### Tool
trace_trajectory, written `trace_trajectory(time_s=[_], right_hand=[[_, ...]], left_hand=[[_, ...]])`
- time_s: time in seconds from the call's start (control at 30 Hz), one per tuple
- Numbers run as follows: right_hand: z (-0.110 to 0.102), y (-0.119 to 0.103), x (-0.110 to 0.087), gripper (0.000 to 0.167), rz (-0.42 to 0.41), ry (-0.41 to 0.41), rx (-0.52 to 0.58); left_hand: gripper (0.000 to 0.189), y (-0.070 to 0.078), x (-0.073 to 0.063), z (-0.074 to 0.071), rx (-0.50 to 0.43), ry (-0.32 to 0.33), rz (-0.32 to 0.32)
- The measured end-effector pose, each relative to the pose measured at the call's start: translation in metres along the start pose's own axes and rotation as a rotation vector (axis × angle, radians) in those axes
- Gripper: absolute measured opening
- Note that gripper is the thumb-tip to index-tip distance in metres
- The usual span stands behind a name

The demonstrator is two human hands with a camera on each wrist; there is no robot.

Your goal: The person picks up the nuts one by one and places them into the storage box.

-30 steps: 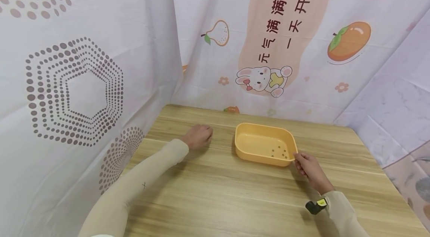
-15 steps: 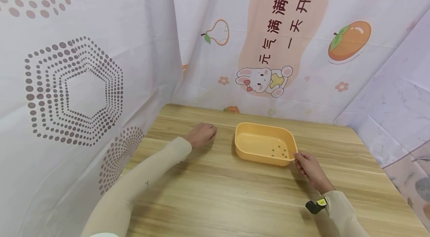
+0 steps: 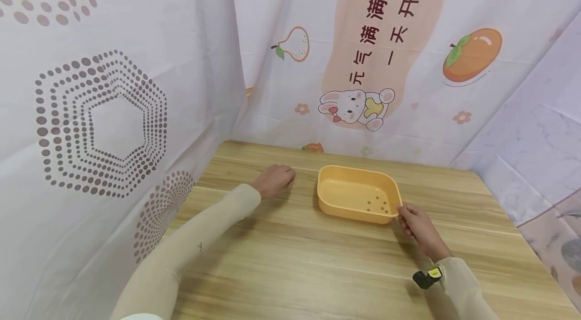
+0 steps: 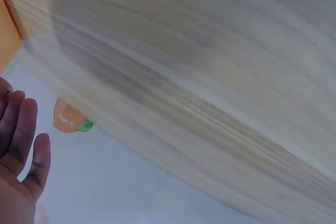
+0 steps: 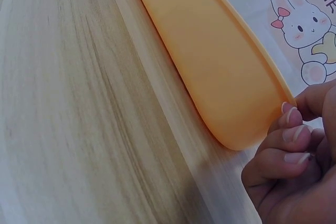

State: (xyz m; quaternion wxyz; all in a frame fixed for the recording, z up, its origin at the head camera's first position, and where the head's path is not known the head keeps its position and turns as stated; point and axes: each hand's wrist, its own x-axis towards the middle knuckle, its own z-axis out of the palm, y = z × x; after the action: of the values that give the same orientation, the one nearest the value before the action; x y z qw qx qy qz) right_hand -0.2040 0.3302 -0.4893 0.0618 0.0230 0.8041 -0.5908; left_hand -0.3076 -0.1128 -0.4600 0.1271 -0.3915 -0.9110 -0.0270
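Observation:
A yellow-orange plastic basin (image 3: 351,194) sits on the wood-grain table. Several small dark spots (image 3: 377,204) mark its floor near the right end; whether they are holes or little objects I cannot tell. At the basin's right front corner, my right hand (image 3: 419,229) pinches the rim between thumb and fingers, as the right wrist view shows with the basin's side wall (image 5: 210,51). My left hand (image 3: 274,181) is held to the left of the basin, apart from it. Its fingers (image 4: 23,129) are loosely bent and hold nothing in the left wrist view.
A printed white curtain (image 3: 277,98) hangs behind the table, with another curtain (image 3: 195,58) along the left side. On the right stands a marbled cloth (image 3: 531,133). Bare wooden tabletop (image 3: 317,269) lies in front of the basin.
My left hand has shifted a little to the right, closer to the basin. The right hand and the basin have stayed in place.

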Motion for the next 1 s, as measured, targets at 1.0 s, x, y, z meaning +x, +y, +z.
trace_trajectory(time_s=[1.0], right_hand=[[-0.001, 0.000, 0.000, 0.039, 0.013, 0.006, 0.001]], left_hand=[[0.015, 0.021, 0.027, -0.004, -0.032, 0.003, 0.031]])
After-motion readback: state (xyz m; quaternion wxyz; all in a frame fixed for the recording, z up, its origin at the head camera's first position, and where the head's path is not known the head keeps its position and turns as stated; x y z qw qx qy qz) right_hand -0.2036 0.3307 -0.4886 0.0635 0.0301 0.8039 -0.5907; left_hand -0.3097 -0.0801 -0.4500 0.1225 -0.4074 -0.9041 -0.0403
